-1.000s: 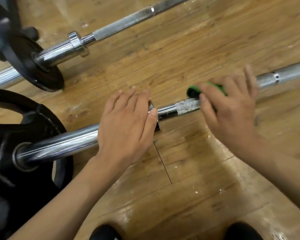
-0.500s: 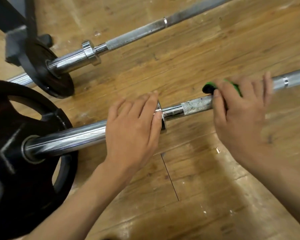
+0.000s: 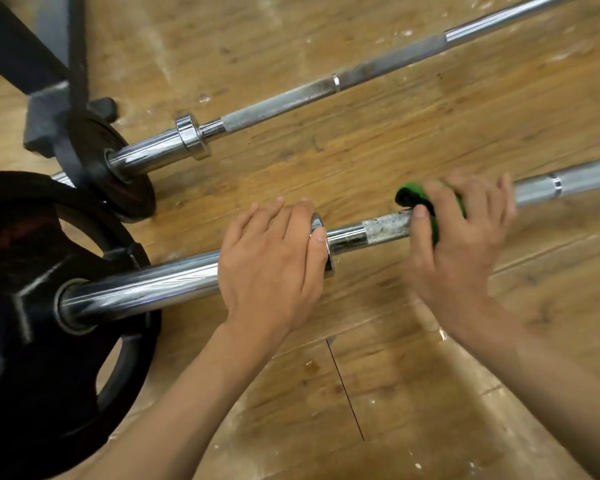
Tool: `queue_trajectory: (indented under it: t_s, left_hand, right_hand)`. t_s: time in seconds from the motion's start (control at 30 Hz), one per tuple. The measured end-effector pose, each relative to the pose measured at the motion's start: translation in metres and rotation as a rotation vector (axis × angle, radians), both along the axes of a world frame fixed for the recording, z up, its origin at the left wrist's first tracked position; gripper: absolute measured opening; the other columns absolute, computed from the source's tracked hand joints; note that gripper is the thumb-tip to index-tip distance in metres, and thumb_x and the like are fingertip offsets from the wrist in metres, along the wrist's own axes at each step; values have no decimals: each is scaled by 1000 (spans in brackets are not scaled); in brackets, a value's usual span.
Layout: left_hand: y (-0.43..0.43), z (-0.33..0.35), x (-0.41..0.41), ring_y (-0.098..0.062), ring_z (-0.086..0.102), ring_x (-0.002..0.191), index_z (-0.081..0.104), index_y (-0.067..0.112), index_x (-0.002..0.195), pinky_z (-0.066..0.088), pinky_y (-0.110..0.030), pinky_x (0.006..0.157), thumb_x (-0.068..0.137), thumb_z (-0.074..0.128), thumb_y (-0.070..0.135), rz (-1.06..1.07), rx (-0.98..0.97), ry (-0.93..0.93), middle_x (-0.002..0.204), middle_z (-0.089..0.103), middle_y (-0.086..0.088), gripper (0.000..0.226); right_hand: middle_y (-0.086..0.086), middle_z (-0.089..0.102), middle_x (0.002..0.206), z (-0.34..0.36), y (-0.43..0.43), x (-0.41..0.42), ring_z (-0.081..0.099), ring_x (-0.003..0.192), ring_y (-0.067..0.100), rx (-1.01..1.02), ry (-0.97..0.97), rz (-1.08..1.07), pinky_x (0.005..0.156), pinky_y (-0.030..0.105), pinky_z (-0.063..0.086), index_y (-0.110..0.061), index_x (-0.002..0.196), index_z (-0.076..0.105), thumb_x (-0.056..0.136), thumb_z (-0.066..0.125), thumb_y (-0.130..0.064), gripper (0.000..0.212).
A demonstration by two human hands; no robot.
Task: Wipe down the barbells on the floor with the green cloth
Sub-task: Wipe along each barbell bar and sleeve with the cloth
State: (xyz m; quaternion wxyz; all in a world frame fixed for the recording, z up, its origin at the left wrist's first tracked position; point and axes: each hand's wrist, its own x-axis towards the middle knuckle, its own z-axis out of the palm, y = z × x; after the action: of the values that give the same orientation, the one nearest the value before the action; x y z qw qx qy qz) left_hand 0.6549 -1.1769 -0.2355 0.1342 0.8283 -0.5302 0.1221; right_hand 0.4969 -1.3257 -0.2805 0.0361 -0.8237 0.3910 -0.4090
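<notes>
The near barbell (image 3: pixel 385 229) lies across the wooden floor, with a chrome sleeve at the left and a knurled shaft at the right. My left hand (image 3: pixel 271 261) rests on the sleeve right at its collar, fingers laid over the top and thumb against the collar's rim. My right hand (image 3: pixel 461 244) grips the green cloth (image 3: pixel 409 197), which is wrapped round the shaft a short way right of the collar. Most of the cloth is hidden under my fingers. A second barbell (image 3: pixel 291 98) lies farther away, roughly parallel.
A large black plate (image 3: pixel 49 323) sits on the near sleeve at the left. A smaller black plate (image 3: pixel 118 181) is on the far barbell. The foot of a dark metal frame (image 3: pixel 45 109) stands at the upper left. Scuffed wooden floor (image 3: pixel 395 375) lies in front of me.
My right hand slid the cloth slightly away from the collar, then back a little. My left hand stayed on the sleeve. My view shifted, showing more of the far barbell and frame.
</notes>
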Motion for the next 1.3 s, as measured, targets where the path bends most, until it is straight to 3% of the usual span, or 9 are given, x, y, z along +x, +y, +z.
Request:
queue_trajectory:
  t_s: [0.07, 0.23, 0.4, 0.53, 0.7, 0.93, 1.07, 1.17, 1.3]
  left_hand:
    - [-2, 0, 1, -22, 63, 126, 69, 16, 126, 37, -41, 113, 110, 23, 37, -1, -2, -9, 118, 75, 1, 53]
    - [-2, 2, 8, -26, 63, 128, 69, 15, 124, 40, -45, 113, 111, 18, 39, -30, 23, -37, 120, 75, -2, 58]
    - [-4, 2, 14, -28, 64, 126, 70, 16, 115, 41, -46, 113, 109, 26, 36, -30, 27, -20, 113, 76, -1, 48]
    - [-9, 2, 16, -28, 67, 119, 70, 17, 107, 43, -45, 109, 109, 28, 34, -25, 5, -6, 103, 75, -1, 45]
    - [-8, 4, 19, -29, 68, 117, 70, 18, 105, 44, -46, 108, 110, 27, 34, -38, -1, -19, 102, 76, -2, 45]
    - [-10, 4, 15, -25, 68, 115, 68, 19, 103, 44, -43, 104, 109, 27, 33, -11, 2, 28, 99, 75, 2, 44]
    - [-9, 5, 13, -26, 69, 115, 70, 18, 107, 43, -43, 102, 110, 26, 32, -3, 2, 20, 102, 76, -1, 46]
    - [-6, 4, 13, -26, 66, 123, 69, 17, 111, 42, -43, 104, 111, 24, 33, -19, 8, 35, 108, 76, -3, 47]
    - [-2, 3, 9, -25, 59, 136, 69, 16, 120, 41, -43, 110, 112, 23, 36, -22, 18, 77, 126, 74, -3, 50]
  right_hand:
    - [9, 67, 118, -1, 31, 26, 59, 120, 35, 14, 9, 55, 124, 51, 21, -15, 120, 73, 104, 52, -25, 29]
    - [9, 70, 122, -4, 7, 18, 66, 118, 31, -312, 217, 378, 122, 56, 23, -21, 135, 68, 105, 59, -36, 35]
    - [14, 65, 129, -3, -35, -25, 60, 122, 37, -178, 161, 174, 119, 67, 23, -17, 135, 63, 109, 48, -33, 34]
    - [11, 64, 132, 0, 4, 5, 52, 132, 36, -1, 50, 18, 125, 55, 18, -13, 130, 67, 110, 42, -30, 37]
    - [10, 69, 131, -1, -1, 14, 64, 125, 32, -340, 268, 365, 124, 52, 19, -23, 137, 66, 108, 55, -34, 33]
    - [17, 54, 148, -14, -26, -18, 43, 143, 39, -31, -4, -56, 123, 58, 21, -12, 139, 58, 112, 40, -29, 37]
    - [12, 60, 144, -18, 28, 34, 46, 140, 35, -143, 67, 201, 126, 48, 19, -17, 139, 63, 108, 52, -25, 33]
    - [11, 63, 142, -15, 8, 18, 58, 133, 34, -318, 224, 348, 124, 52, 24, -23, 140, 65, 102, 65, -30, 39]
    - [11, 66, 126, 3, -41, -38, 61, 118, 37, -85, 182, 58, 123, 62, 19, -19, 131, 68, 107, 48, -31, 33]
